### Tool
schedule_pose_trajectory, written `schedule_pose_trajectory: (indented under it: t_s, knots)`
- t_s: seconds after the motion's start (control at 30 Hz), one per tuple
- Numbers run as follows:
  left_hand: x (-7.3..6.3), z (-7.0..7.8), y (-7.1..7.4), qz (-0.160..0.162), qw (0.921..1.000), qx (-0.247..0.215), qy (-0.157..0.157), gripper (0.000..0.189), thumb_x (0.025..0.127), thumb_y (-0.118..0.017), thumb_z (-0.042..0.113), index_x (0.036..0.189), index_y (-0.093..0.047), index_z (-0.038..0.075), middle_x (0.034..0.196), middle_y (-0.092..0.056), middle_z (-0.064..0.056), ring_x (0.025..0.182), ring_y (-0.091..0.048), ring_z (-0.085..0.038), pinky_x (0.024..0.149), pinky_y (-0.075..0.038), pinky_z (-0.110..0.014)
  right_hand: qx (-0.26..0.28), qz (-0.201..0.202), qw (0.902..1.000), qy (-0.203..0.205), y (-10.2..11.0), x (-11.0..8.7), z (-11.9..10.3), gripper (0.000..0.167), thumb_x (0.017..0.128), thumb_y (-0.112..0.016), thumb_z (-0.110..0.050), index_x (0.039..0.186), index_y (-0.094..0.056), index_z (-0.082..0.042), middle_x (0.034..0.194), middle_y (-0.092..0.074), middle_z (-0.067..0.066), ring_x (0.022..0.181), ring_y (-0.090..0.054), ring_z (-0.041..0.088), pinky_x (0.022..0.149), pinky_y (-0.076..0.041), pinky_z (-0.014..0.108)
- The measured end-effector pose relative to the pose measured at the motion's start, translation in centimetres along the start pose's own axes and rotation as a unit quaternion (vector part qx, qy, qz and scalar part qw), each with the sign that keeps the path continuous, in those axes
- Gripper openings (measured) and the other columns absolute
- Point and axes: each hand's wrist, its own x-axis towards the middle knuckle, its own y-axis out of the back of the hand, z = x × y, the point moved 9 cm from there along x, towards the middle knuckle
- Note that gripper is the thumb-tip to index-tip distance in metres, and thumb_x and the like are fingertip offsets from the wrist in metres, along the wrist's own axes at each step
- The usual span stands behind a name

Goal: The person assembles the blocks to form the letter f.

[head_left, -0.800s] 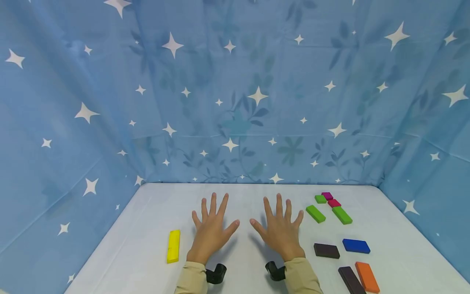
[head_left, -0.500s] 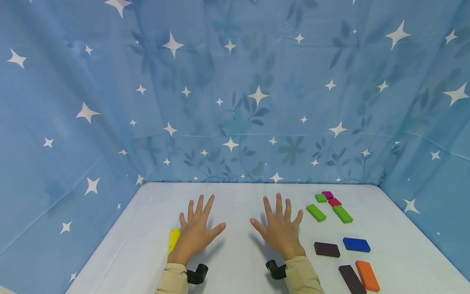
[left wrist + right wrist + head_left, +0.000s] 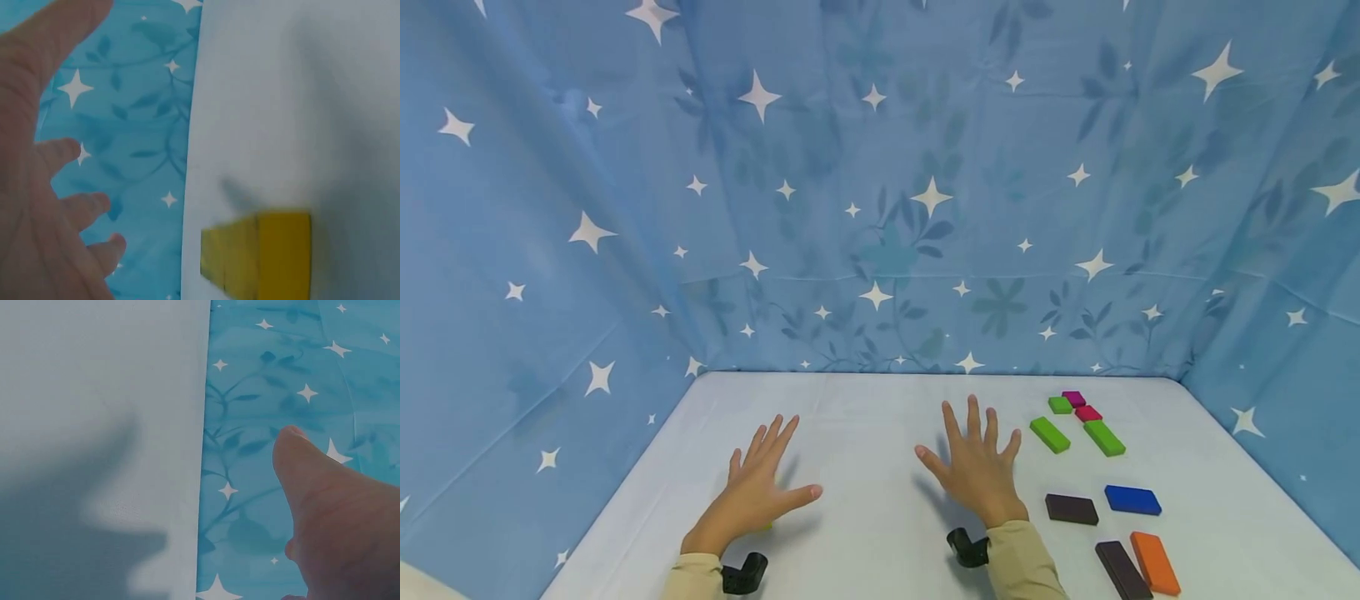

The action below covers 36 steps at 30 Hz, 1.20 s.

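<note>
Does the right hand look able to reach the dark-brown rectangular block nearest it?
Probably yes: the right hand is open and holds nothing, and no other block lies between it and the dark-brown rectangular block.

The big cloth (image 3: pixel 820 233) is blue, with pointy white stars, darker blue leaves and stems, and a few blue-green flower shapes. The table (image 3: pixel 880 500) is plain white. The yellow block (image 3: pixel 284 256) is strong yellow on one part and duller yellow on another. There are two long green blocks (image 3: pixel 1049 435) (image 3: pixel 1104 437), a little green block (image 3: pixel 1060 405), a purple-pink block (image 3: pixel 1073 399), a red-pink block (image 3: pixel 1088 413), a deep blue block (image 3: pixel 1132 500), a bright orange block (image 3: pixel 1155 564) and two brownish-black blocks (image 3: pixel 1071 509) (image 3: pixel 1123 571). The sleeves (image 3: pixel 1021 558) are sandy tan, and the wrist cameras (image 3: pixel 967 550) are black.
</note>
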Motion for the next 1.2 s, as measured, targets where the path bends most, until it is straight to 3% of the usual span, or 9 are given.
schedule_pose_trajectory:
  t_s: [0.23, 0.37, 0.53, 0.7, 1.0, 1.2]
  knots:
    - [-1.1, -2.4, 1.2, -0.020, 0.9997, 0.012, -0.006, 0.117, 0.090, -0.079, 0.058, 0.175, -0.007, 0.019, 0.178, -0.002, -0.022, 0.160, -0.004, -0.051, 0.111, 0.005, -0.086, -0.001, -0.005, 1.0000, -0.004, 0.2, 0.0, 0.3, 0.091, 0.101, -0.059, -0.069, 0.164, -0.042, -0.007, 0.171, -0.020, 0.033, 0.153, -0.018, 0.063, 0.110, -0.002, 0.089]
    - [-1.6, -3.7, 1.3, -0.040, 0.9990, 0.016, 0.009, 0.123, 0.088, -0.080, 0.059, 0.174, -0.004, 0.016, 0.177, -0.001, -0.024, 0.159, -0.006, -0.053, 0.109, 0.003, -0.088, -0.001, -0.007, 1.0000, -0.007, 0.1, 0.0, 0.5, 0.091, 0.102, -0.056, -0.070, 0.165, -0.040, -0.007, 0.171, -0.018, 0.033, 0.153, -0.016, 0.063, 0.111, -0.001, 0.089]
    - [-2.1, -5.1, 0.8, -0.073, 0.9967, 0.013, 0.032, 0.125, 0.085, -0.084, 0.058, 0.173, -0.012, 0.007, 0.175, -0.012, -0.028, 0.157, -0.015, -0.055, 0.109, -0.001, -0.089, -0.006, -0.010, 0.9999, -0.011, 0.0, 0.1, 0.7, 0.088, 0.101, -0.062, -0.063, 0.166, -0.040, -0.007, 0.172, -0.017, 0.033, 0.155, -0.013, 0.062, 0.111, 0.002, 0.088]
    - [-2.6, -6.1, 0.3, -0.100, 0.9944, 0.018, 0.027, 0.119, 0.085, -0.084, 0.057, 0.169, -0.022, 0.000, 0.169, -0.025, -0.033, 0.154, -0.021, -0.058, 0.109, -0.005, -0.089, -0.013, -0.005, 0.9999, -0.006, -0.3, 0.1, 0.7, 0.089, 0.100, -0.063, -0.063, 0.166, -0.040, -0.008, 0.172, -0.017, 0.033, 0.155, -0.012, 0.062, 0.110, 0.002, 0.089]
    - [-2.6, -6.6, 0.3, -0.100, 0.9948, 0.016, 0.008, 0.113, 0.083, -0.085, 0.057, 0.165, -0.033, 0.000, 0.166, -0.031, -0.033, 0.153, -0.020, -0.061, 0.110, -0.003, -0.088, -0.011, 0.003, 0.9999, 0.001, 0.1, -0.1, 0.3, 0.089, 0.101, -0.060, -0.066, 0.165, -0.041, -0.007, 0.171, -0.020, 0.033, 0.154, -0.014, 0.062, 0.111, 0.002, 0.088]
    - [-2.5, -6.9, 0.4, -0.077, 0.9968, 0.014, -0.017, 0.104, 0.082, -0.086, 0.058, 0.161, -0.043, 0.005, 0.160, -0.042, -0.030, 0.149, -0.029, -0.059, 0.108, -0.009, -0.089, -0.014, -0.008, 0.9999, -0.005, 0.3, -0.2, 0.2, 0.087, 0.101, -0.062, -0.063, 0.165, -0.041, -0.007, 0.171, -0.020, 0.032, 0.154, -0.015, 0.062, 0.111, 0.000, 0.089]
